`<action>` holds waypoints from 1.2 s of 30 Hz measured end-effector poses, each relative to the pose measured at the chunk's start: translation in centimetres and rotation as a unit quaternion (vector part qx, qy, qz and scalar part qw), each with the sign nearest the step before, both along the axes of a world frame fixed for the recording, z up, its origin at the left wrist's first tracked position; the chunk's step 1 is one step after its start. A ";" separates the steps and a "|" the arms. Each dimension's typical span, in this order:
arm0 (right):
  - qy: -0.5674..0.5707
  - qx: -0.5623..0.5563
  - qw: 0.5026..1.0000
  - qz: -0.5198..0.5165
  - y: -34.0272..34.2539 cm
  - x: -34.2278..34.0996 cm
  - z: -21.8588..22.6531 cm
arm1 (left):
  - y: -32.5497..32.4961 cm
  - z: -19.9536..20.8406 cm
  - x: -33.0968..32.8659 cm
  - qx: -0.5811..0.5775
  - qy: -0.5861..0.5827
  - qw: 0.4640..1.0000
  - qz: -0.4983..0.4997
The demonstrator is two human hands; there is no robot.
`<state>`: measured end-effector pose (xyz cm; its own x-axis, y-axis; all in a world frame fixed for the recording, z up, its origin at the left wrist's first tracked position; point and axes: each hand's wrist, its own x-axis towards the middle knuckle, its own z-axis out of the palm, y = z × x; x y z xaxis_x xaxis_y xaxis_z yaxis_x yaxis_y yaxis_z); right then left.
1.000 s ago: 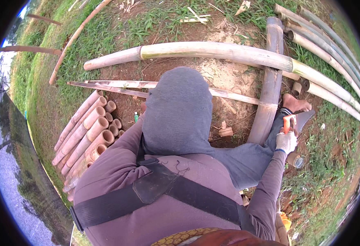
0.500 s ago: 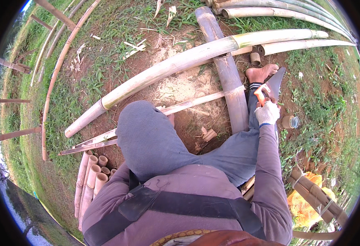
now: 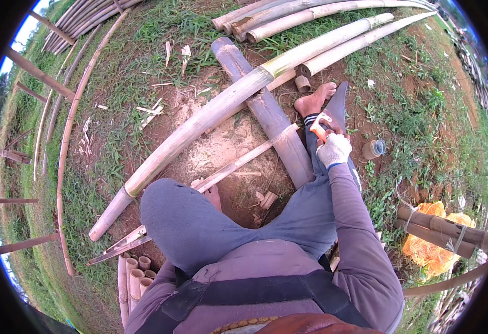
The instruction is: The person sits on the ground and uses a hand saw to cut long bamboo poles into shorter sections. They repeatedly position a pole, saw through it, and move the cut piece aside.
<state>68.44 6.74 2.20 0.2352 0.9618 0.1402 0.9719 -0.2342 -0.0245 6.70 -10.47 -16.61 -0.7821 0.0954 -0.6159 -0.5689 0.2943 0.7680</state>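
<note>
My right hand (image 3: 334, 149), in a white knitted glove, is closed around the orange handle of a handsaw (image 3: 338, 104). The saw's grey blade points away from me, beside my bare right foot (image 3: 315, 100). My left forearm goes down behind my bent left knee (image 3: 169, 214), which hides most or all of the left hand. A small pale patch by that knee may be its glove; its fingers cannot be made out. A split bamboo strip (image 3: 238, 161) runs from beside the knee onto a thick dark bamboo log (image 3: 286, 133).
A long pale bamboo pole (image 3: 199, 117) lies across the log. Cut bamboo tubes (image 3: 136, 275) stand at my lower left. A glass jar (image 3: 374, 148) sits right of my hand, with an orange net bag (image 3: 430, 250) nearer me. More poles (image 3: 311, 25) lie at the far side.
The view has shifted, so the ground things appear lower and farther left. My right hand keeps its hold on the handsaw beside the foot.
</note>
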 end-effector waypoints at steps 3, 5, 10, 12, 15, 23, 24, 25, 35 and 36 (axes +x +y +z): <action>0.010 0.010 1.000 -0.010 -0.2 0.0 0.3 | 1.3 -0.1 -0.2 -0.028 0.039 0.998 -0.042; 0.020 0.000 1.000 -0.024 -0.5 0.4 0.0 | 2.3 0.1 -0.3 -0.071 0.088 0.990 -0.088; 0.023 0.000 0.999 -0.028 -0.4 0.0 -0.2 | 4.3 1.2 -3.0 -0.227 0.377 0.861 -0.253; 0.029 -0.005 0.999 -0.024 -0.3 -0.5 0.5 | 5.3 2.2 -5.0 -0.260 0.514 0.759 -0.303; 0.031 -0.009 0.999 -0.013 0.1 -1.2 0.9 | 6.8 4.4 -8.6 -0.298 0.651 0.596 -0.363; 0.001 -0.007 1.000 -0.029 0.0 -0.8 0.5 | 14.6 14.8 -9.4 -0.364 0.449 0.472 -0.665; 0.001 -0.011 0.999 -0.032 0.2 -0.9 0.5 | 15.2 15.9 -9.0 -0.375 0.403 0.464 -0.694; 0.001 -0.015 1.000 -0.025 0.4 -1.0 0.6 | 14.5 14.9 -10.6 -0.345 0.437 0.459 -0.693; -0.031 -0.045 0.998 -0.032 1.1 -1.3 0.4 | 11.9 17.2 -6.4 -0.266 0.643 0.465 -0.548; -0.037 -0.045 0.998 -0.033 1.0 -1.0 0.3 | 11.8 17.6 -6.2 -0.255 0.655 0.461 -0.542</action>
